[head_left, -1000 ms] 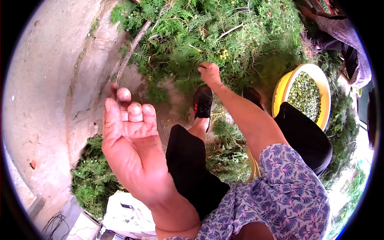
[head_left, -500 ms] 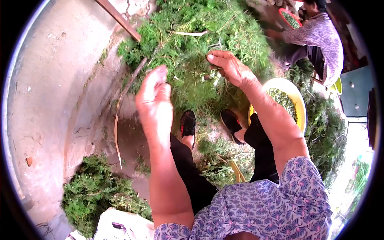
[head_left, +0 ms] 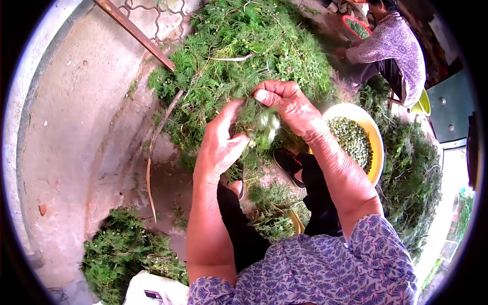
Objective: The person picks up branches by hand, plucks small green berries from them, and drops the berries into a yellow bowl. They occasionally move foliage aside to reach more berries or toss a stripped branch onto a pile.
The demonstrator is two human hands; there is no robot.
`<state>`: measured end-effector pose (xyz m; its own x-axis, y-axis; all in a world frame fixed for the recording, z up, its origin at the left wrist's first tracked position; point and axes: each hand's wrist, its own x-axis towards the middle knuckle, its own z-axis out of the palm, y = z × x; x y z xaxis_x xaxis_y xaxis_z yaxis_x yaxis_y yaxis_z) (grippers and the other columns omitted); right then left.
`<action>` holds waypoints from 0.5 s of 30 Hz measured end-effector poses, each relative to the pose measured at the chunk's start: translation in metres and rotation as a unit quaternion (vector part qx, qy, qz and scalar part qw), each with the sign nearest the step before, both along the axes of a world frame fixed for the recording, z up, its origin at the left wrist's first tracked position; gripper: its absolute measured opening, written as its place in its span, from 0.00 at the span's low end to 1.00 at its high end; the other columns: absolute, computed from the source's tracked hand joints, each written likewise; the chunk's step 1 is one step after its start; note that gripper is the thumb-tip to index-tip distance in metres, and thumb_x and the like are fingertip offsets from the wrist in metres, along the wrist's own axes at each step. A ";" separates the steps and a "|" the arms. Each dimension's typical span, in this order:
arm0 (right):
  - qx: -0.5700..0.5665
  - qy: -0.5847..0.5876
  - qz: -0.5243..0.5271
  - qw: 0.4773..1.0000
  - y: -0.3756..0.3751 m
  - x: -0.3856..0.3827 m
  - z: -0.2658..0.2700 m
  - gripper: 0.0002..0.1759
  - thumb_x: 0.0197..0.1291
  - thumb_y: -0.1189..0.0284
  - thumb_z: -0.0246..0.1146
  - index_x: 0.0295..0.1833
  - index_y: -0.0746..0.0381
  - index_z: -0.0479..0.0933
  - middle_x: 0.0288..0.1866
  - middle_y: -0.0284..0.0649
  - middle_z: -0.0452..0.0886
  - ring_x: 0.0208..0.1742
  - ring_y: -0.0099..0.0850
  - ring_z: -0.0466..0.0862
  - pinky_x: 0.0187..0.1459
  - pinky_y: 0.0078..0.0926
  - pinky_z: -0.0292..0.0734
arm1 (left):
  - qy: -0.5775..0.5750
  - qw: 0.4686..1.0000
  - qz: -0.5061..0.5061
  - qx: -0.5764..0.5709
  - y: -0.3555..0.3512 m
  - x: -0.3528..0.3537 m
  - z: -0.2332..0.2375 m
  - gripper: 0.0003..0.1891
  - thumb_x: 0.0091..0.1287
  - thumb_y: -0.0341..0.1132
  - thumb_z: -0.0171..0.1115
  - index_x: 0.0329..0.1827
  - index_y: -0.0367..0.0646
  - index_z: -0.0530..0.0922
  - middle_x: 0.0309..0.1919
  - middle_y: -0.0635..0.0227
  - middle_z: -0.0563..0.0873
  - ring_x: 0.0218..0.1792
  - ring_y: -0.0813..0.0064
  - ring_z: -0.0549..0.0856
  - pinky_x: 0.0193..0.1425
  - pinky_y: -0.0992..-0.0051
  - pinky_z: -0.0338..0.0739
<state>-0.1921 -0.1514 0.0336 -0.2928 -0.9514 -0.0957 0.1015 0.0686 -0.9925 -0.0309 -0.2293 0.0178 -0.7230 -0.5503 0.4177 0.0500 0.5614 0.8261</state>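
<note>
A feathery green sprig (head_left: 249, 118) with a cluster of blurred pale green berries hangs between my two hands above the big leafy pile. My left hand (head_left: 219, 145) closes on its left side, thumb and fingers around the stems. At the sprig's top right, thumb and finger of my right hand (head_left: 288, 104) pinch it. Just beyond my right forearm stands a yellow basin (head_left: 377, 152), partly filled with small round green berries (head_left: 351, 140). The forearm covers part of its near rim.
A heap of cut green branches (head_left: 244, 43) spreads ahead, with more greenery (head_left: 412, 173) at right and a smaller pile (head_left: 124, 249) at lower left. Another person (head_left: 394, 51) sits at upper right by a red-rimmed basin (head_left: 357, 28). A wooden bar (head_left: 134, 33) slants in at upper left.
My hands have come together. The left one, open and apart before, has moved right and closed on the sprig. The whole view has shifted slightly, and my left foot is now mostly hidden.
</note>
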 end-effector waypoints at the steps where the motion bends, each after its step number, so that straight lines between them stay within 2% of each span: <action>1: -0.040 0.104 -0.034 0.993 -0.004 -0.004 -0.011 0.12 0.60 0.67 0.60 0.40 0.66 0.78 0.28 0.33 0.79 0.32 0.20 0.78 0.36 0.18 0.72 | -0.039 0.995 0.000 0.092 0.001 0.001 0.006 0.22 0.55 0.23 0.59 0.55 0.40 0.71 0.35 0.62 0.81 0.32 0.72 0.79 0.37 0.73 0.75; 2: -0.041 0.103 -0.037 0.993 -0.005 -0.005 -0.015 0.12 0.60 0.67 0.60 0.40 0.66 0.78 0.28 0.33 0.79 0.32 0.20 0.78 0.36 0.18 0.72 | -0.079 0.980 -0.001 0.183 0.001 0.001 0.010 0.17 0.58 0.26 0.59 0.52 0.38 0.73 0.28 0.66 0.81 0.25 0.77 0.77 0.32 0.76 0.74; 3: -0.087 0.165 -0.071 0.980 -0.005 -0.004 -0.017 0.11 0.59 0.69 0.61 0.39 0.66 0.78 0.27 0.34 0.80 0.29 0.22 0.77 0.33 0.20 0.73 | -0.071 0.980 0.020 0.183 0.000 -0.001 0.004 0.11 0.62 0.31 0.60 0.45 0.36 0.76 0.24 0.70 0.79 0.23 0.85 0.74 0.26 0.81 0.71; 4: -0.132 0.226 -0.104 0.960 -0.006 -0.003 -0.019 0.10 0.57 0.70 0.62 0.38 0.67 0.78 0.25 0.36 0.80 0.25 0.23 0.77 0.30 0.22 0.73 | -0.049 0.981 0.028 0.188 0.000 -0.006 0.000 0.10 0.62 0.32 0.59 0.42 0.36 0.77 0.24 0.71 0.78 0.23 0.86 0.73 0.26 0.80 0.70; 6: -0.155 0.302 -0.188 0.922 -0.008 0.004 -0.022 0.06 0.55 0.74 0.63 0.35 0.66 0.78 0.24 0.41 0.79 0.23 0.27 0.77 0.28 0.23 0.72 | -0.051 0.960 0.040 0.272 0.006 -0.010 0.003 0.08 0.62 0.32 0.60 0.40 0.36 0.78 0.23 0.77 0.76 0.23 0.88 0.71 0.25 0.82 0.66; 7: -0.128 0.317 -0.226 0.912 -0.008 0.002 -0.023 0.06 0.57 0.74 0.61 0.36 0.66 0.78 0.25 0.39 0.79 0.24 0.24 0.77 0.28 0.21 0.72 | -0.055 0.960 0.038 0.271 0.007 -0.012 0.000 0.08 0.62 0.32 0.60 0.40 0.36 0.78 0.23 0.77 0.76 0.23 0.88 0.71 0.25 0.82 0.66; 8: -0.100 0.333 -0.263 0.900 -0.007 0.000 -0.023 0.07 0.60 0.73 0.59 0.38 0.67 0.77 0.25 0.37 0.80 0.25 0.22 0.77 0.29 0.19 0.72 | -0.004 0.944 0.040 0.327 0.009 -0.016 -0.005 0.07 0.61 0.32 0.62 0.39 0.39 0.79 0.24 0.78 0.77 0.24 0.89 0.72 0.27 0.83 0.67; 9: -0.075 0.224 -0.285 0.929 -0.007 -0.007 -0.017 0.05 0.60 0.74 0.59 0.36 0.66 0.77 0.24 0.36 0.79 0.24 0.22 0.77 0.28 0.19 0.72 | 0.047 0.922 0.041 0.381 0.011 -0.018 -0.008 0.07 0.59 0.32 0.64 0.38 0.42 0.79 0.25 0.80 0.77 0.26 0.89 0.74 0.28 0.85 0.67; 10: -0.052 0.113 -0.304 0.944 -0.008 -0.018 -0.012 0.04 0.60 0.75 0.58 0.34 0.64 0.76 0.23 0.36 0.79 0.24 0.22 0.77 0.26 0.18 0.72 | 0.045 0.923 0.038 0.380 0.011 -0.020 -0.010 0.07 0.59 0.32 0.64 0.38 0.42 0.79 0.25 0.80 0.77 0.26 0.89 0.74 0.28 0.85 0.67; 12: -0.111 -0.131 -0.290 0.941 -0.009 -0.032 -0.011 0.06 0.62 0.74 0.56 0.40 0.65 0.75 0.27 0.34 0.79 0.26 0.21 0.77 0.28 0.17 0.73 | 0.066 0.900 0.072 0.425 0.010 -0.021 -0.013 0.07 0.58 0.33 0.65 0.38 0.44 0.79 0.24 0.79 0.78 0.22 0.88 0.75 0.24 0.84 0.66; 14: -0.137 -0.260 -0.185 0.938 -0.003 -0.042 -0.019 0.07 0.61 0.71 0.58 0.42 0.63 0.75 0.28 0.33 0.78 0.25 0.20 0.77 0.26 0.16 0.72 | 0.029 0.904 0.066 0.422 0.007 -0.021 -0.013 0.09 0.57 0.35 0.65 0.39 0.44 0.79 0.23 0.79 0.78 0.19 0.87 0.75 0.20 0.84 0.66; 15: -0.106 -0.249 -0.154 0.950 -0.001 -0.041 -0.016 0.08 0.61 0.70 0.59 0.43 0.62 0.75 0.28 0.33 0.78 0.25 0.19 0.76 0.25 0.15 0.71 | 0.024 0.903 0.064 0.425 0.008 -0.022 -0.010 0.09 0.58 0.35 0.65 0.39 0.44 0.79 0.23 0.78 0.78 0.19 0.87 0.75 0.19 0.85 0.65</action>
<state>-0.2328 -0.1524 0.0171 -0.5284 -0.8418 -0.1105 0.5453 -0.2368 -0.8041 -0.0531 -0.2212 0.0074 -0.6238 -0.7639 -0.1652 0.0763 -0.2699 0.9599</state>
